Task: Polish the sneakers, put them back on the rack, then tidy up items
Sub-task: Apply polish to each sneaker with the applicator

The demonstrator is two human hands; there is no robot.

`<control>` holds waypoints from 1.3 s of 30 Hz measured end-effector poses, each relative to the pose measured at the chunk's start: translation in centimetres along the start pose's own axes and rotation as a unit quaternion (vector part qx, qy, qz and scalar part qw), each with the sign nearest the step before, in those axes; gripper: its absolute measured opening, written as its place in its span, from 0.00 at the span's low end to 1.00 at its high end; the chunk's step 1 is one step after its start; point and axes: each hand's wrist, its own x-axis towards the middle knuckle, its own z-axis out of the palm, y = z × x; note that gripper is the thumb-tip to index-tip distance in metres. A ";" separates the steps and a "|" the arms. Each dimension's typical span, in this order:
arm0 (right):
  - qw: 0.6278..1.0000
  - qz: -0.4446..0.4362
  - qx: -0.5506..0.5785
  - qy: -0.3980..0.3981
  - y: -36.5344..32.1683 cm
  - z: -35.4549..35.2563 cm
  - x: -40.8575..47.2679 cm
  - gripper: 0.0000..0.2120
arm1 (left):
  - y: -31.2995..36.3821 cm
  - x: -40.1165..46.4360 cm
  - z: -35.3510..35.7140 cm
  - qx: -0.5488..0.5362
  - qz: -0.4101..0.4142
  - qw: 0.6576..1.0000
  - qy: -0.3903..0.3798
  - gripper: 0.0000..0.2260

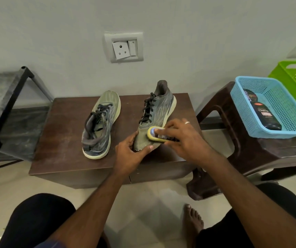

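Knees and bare foot (192, 222), seated before low worktop (63, 140); two sneakers, polishing under way.
Right sneaker (154, 113): long axis running away, toe toward sitter, clamped by left hand (131, 153); right hand (183, 140) closed on sponge applicator (155, 134) atop toe. Left sneaker (99, 124) beside, untouched.
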 end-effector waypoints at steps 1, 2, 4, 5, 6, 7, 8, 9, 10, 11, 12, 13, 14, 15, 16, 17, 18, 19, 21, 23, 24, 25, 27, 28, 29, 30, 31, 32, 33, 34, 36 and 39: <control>0.999 -0.027 -0.015 -0.018 -0.7 0.3 0.2 0.23 | -0.1 0.1 0.1 0.013 0.005 1.000 -0.008 0.29; 0.998 -0.041 -0.028 -0.029 -1.1 0.6 0.3 0.23 | 0.1 0.1 0.0 0.028 0.009 0.999 -0.020 0.29; 0.998 -0.034 -0.041 -0.036 -0.8 1.0 0.6 0.22 | -0.2 0.2 -0.1 0.050 0.009 0.998 -0.030 0.32; 0.998 -0.013 -0.042 -0.035 -0.4 1.1 0.5 0.22 | -0.4 0.3 -0.1 0.067 0.009 0.997 -0.024 0.35; 0.998 0.019 -0.044 -0.027 0.2 1.2 0.4 0.22 | -0.5 0.2 -0.2 0.095 0.009 0.995 -0.017 0.37; 0.997 0.059 -0.048 -0.013 0.7 1.4 0.2 0.22 | -0.6 0.2 -0.2 0.124 0.011 0.992 -0.013 0.39; 0.994 0.100 -0.051 0.002 1.0 1.6 0.1 0.22 | -0.5 0.0 -0.2 0.144 0.011 0.989 -0.012 0.40; 0.990 0.130 -0.049 0.017 1.1 1.8 -0.1 0.22 | -0.5 0.0 -0.2 0.152 0.015 0.988 -0.014 0.40; 0.988 0.146 -0.039 0.026 1.1 2.0 -0.3 0.22 | -0.3 -0.1 -0.1 0.152 0.019 0.988 -0.014 0.39; 0.988 0.149 -0.023 0.030 1.1 2.1 -0.5 0.22 | -0.3 -0.1 -0.1 0.152 0.024 0.988 -0.014 0.38; 0.989 0.143 -0.008 0.026 1.0 2.2 -0.8 0.22 | -0.1 -0.1 -0.1 0.150 0.024 0.988 -0.015 0.37; 0.991 0.136 0.004 0.020 0.9 2.2 -0.9 0.23 | -0.1 -0.1 0.0 0.146 0.024 0.989 -0.016 0.36; 0.991 0.132 0.009 0.017 0.9 2.2 -1.0 0.23 | 0.1 -0.1 0.0 0.144 0.021 0.989 -0.018 0.36; 0.991 0.131 0.012 0.016 0.9 2.3 -1.0 0.23 | 0.3 -0.1 0.1 0.144 0.021 0.989 -0.020 0.36; 0.991 0.129 0.014 0.017 0.9 2.5 -1.0 0.22 | 0.5 -0.3 0.2 0.153 0.020 0.988 -0.024 0.36; 0.992 0.125 0.017 0.017 0.7 2.8 -0.9 0.22 | 0.7 -0.4 0.2 0.161 0.021 0.986 -0.028 0.36; 0.992 0.120 0.017 0.016 0.7 3.1 -0.9 0.22 | 0.7 -0.5 0.4 0.170 0.021 0.985 -0.031 0.36; 0.993 0.115 0.017 0.014 0.6 3.5 -0.8 0.23 | 0.7 -0.5 0.6 0.176 0.023 0.984 -0.032 0.36; 0.994 0.110 0.021 0.011 0.6 4.0 -0.8 0.23 | 0.7 -0.5 0.8 0.190 0.032 0.981 -0.033 0.37; 0.994 0.109 0.021 0.002 0.8 4.2 -0.9 0.23 | 0.4 -0.4 1.1 0.212 0.027 0.976 -0.043 0.42; 0.994 0.111 0.018 -0.002 0.9 4.2 -0.8 0.23 | 0.3 -0.3 1.2 0.222 0.017 0.974 -0.051 0.44; 0.994 0.112 0.016 -0.004 1.0 4.0 -0.8 0.23 | 0.1 -0.2 1.4 0.226 0.010 0.973 -0.054 0.46; 0.994 0.106 0.018 0.004 0.9 3.4 -0.6 0.23 | 0.0 -0.2 1.5 0.218 0.013 0.975 -0.045 0.45; 0.996 0.090 0.024 0.014 0.6 3.0 -0.5 0.22 | 0.0 -0.1 1.6 0.218 0.019 0.975 -0.040 0.43; 0.997 0.063 0.034 0.019 0.2 2.8 -0.6 0.22 | -0.1 -0.1 1.5 0.220 0.025 0.974 -0.036 0.40; 0.998 0.030 0.045 0.016 -0.4 2.6 -0.6 0.21 | -0.1 0.0 1.5 0.222 0.027 0.974 -0.033 0.36; 0.999 0.002 0.055 0.000 -1.1 2.6 -0.8 0.21 | -0.1 0.0 1.5 0.220 0.024 0.975 -0.030 0.31; 0.998 -0.012 0.062 -0.018 -1.7 3.0 -0.9 0.21 | -0.2 0.0 1.4 0.215 0.016 0.976 -0.026 0.29; 0.997 -0.009 0.065 -0.031 -1.8 3.2 -1.0 0.21 | -0.2 0.0 1.3 0.206 0.006 0.978 -0.021 0.28; 0.997 0.008 0.063 -0.040 -1.4 3.5 -1.0 0.21 | -0.2 0.0 1.3 0.197 0.000 0.980 -0.015 0.30; 0.996 0.076 0.040 -0.040 0.0 3.7 -0.9 0.21 | 0.0 0.1 1.1 0.189 0.003 0.982 -0.006 0.35; 0.979 0.206 0.000 0.006 1.8 3.1 -1.0 0.22 | 0.0 0.2 1.1 0.186 -0.002 0.982 0.001 0.40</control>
